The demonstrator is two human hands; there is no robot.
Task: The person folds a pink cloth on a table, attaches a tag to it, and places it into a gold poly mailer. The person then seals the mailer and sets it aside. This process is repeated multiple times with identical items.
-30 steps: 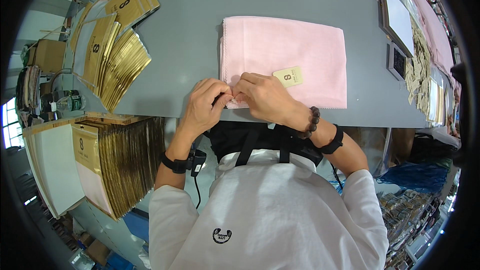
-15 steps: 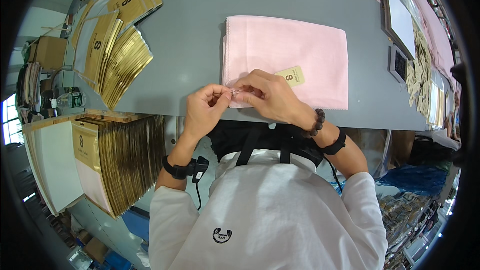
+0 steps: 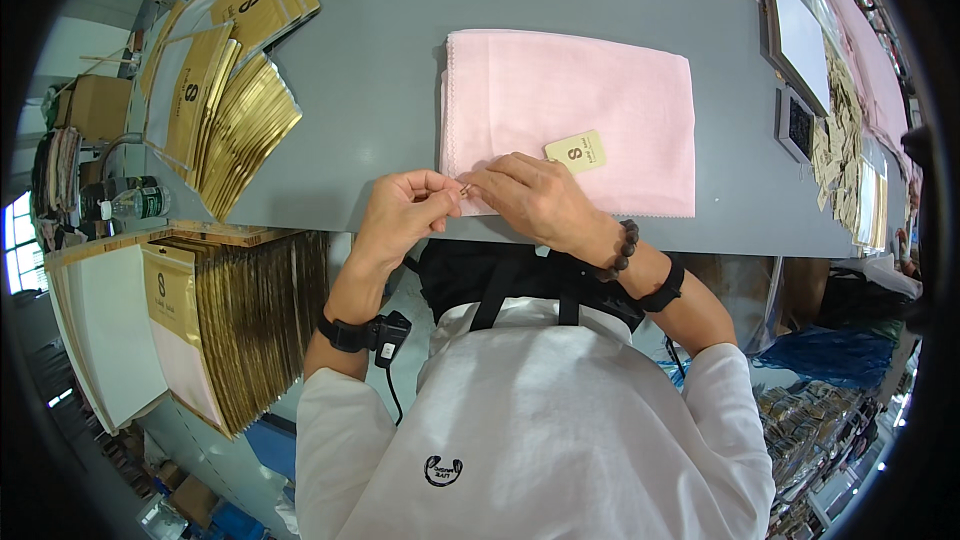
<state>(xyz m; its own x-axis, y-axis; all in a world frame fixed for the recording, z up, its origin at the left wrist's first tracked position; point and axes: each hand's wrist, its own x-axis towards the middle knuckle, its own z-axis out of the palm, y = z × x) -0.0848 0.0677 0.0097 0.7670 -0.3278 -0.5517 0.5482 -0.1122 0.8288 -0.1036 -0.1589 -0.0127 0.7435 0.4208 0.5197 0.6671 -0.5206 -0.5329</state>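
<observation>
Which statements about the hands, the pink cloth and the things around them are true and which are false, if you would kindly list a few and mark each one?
1. The left hand and right hand are close together by the near left corner of the folded pink cloth. True.
2. The cream tag lies beside the cloth, off it. False: the tag lies on top of the cloth.
3. A beaded bracelet is on the right wrist. True.
4. The fanned gold packages lie right of the cloth. False: they lie to its left.
5. Both forearms are covered by long sleeves. False: they are bare apart from what is worn on them.
</observation>
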